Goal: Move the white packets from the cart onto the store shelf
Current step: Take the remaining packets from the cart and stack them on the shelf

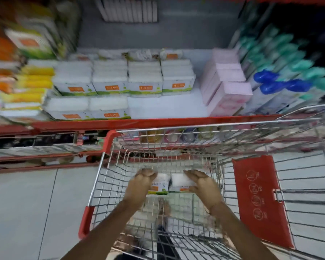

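Left hand [141, 184] and right hand [203, 184]: both clasp two white packets [170, 182] between them, inside wire cart [99, 177]; stocked shelf [158, 122] beyond.

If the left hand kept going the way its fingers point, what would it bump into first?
Probably the cart's front wire wall, just past the left hand gripping a white packet. Blur hides the exact depth.

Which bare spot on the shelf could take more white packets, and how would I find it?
Look at the red-edged shelf just above the cart. White packets with orange labels fill its left and middle, and pink boxes stand to the right. The bare patch lies at the front between them, the only flat white stretch with nothing on it.
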Available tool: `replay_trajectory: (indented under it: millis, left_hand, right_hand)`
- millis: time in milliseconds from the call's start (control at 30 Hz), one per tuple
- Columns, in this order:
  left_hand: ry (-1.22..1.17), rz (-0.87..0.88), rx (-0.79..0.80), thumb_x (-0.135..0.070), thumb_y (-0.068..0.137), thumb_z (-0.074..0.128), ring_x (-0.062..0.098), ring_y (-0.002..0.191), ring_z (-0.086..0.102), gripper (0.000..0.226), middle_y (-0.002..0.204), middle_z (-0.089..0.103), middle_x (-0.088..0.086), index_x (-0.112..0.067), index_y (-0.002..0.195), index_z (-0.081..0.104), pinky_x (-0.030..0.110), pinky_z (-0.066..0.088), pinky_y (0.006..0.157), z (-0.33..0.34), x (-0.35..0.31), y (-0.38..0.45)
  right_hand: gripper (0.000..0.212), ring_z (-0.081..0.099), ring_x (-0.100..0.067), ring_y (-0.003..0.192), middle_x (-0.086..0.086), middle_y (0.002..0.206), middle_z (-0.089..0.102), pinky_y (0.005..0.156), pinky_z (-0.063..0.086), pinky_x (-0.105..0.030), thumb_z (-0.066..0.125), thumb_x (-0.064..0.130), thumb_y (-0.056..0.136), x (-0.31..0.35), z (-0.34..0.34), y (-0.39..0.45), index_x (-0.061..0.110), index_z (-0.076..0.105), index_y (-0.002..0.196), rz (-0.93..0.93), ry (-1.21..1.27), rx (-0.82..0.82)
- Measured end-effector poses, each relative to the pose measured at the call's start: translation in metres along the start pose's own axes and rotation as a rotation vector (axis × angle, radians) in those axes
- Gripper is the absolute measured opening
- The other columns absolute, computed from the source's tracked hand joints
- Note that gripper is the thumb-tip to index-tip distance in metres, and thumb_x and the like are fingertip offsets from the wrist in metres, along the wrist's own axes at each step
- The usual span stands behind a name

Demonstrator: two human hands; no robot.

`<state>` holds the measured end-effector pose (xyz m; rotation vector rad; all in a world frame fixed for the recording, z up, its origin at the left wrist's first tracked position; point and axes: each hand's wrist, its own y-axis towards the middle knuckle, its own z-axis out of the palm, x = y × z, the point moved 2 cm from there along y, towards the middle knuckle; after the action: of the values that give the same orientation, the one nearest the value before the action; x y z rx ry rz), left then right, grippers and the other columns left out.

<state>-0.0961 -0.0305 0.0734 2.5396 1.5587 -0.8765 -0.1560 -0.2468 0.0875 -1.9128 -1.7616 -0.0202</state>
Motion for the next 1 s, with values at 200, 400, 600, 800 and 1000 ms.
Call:
replay_trajectory:
  millis: [200, 400, 600, 800, 1000]
  left_hand:
    - [0.106, 0.099, -0.178, -0.011, 0.024, 0.095, 0.024, 0.083, 0.073, 0.071, 0.095, 0.077, 0.005, -0.020, 0.092, 0.076, 0.026, 0.059, 0.055, -0.097, -0.021, 0.004]
    - [0.032, 0.143, -0.431, 0.019, 0.059, 0.076, 0.034, 0.115, 0.059, 0.068, 0.123, 0.063, 0.017, -0.011, 0.119, 0.064, 0.043, 0.058, 0.085, -0.168, -0.037, 0.028]
    - [0.069, 0.111, -0.460, 0.003, 0.087, 0.056, 0.029, 0.138, 0.032, 0.053, 0.147, 0.041, 0.011, -0.015, 0.137, 0.046, 0.039, 0.038, 0.110, -0.203, -0.069, 0.069]
    - [0.210, 0.060, -0.374, 0.017, 0.080, 0.053, 0.026, 0.144, 0.017, 0.075, 0.154, 0.027, 0.008, -0.017, 0.144, 0.032, 0.034, 0.039, 0.107, -0.193, -0.067, 0.107]
    - [0.307, -0.005, -0.205, 0.015, 0.083, 0.050, 0.026, 0.146, 0.010, 0.079, 0.159, 0.016, 0.005, -0.020, 0.148, 0.022, 0.037, 0.031, 0.114, -0.176, -0.055, 0.118]
  right_hand:
    - [0.063, 0.063, -0.020, 0.111, -0.004, 0.129, 0.062, 0.091, 0.053, -0.033, 0.080, 0.010, 0.069, 0.046, -0.092, -0.004, 0.020, 0.057, 0.127, -0.083, 0.029, -0.308]
    - [0.061, 0.062, -0.023, 0.112, -0.009, 0.124, 0.065, 0.096, 0.049, -0.037, 0.080, 0.000, 0.066, 0.071, -0.168, 0.014, 0.014, 0.061, 0.122, -0.172, 0.067, -0.589]
    - [0.062, 0.068, -0.023, 0.094, -0.008, 0.116, 0.066, 0.074, 0.059, -0.033, 0.077, -0.011, 0.061, 0.084, -0.208, 0.057, 0.013, 0.061, 0.117, -0.161, -0.029, -0.677]
    - [0.061, 0.065, -0.025, 0.103, -0.007, 0.124, 0.062, 0.079, 0.056, -0.036, 0.076, -0.004, 0.068, 0.065, -0.204, 0.096, 0.016, 0.057, 0.122, -0.085, -0.010, -0.575]
    - [0.062, 0.061, -0.023, 0.112, -0.007, 0.134, 0.056, 0.098, 0.050, -0.036, 0.075, 0.003, 0.073, 0.055, -0.185, 0.118, 0.020, 0.052, 0.129, -0.058, -0.026, -0.404]
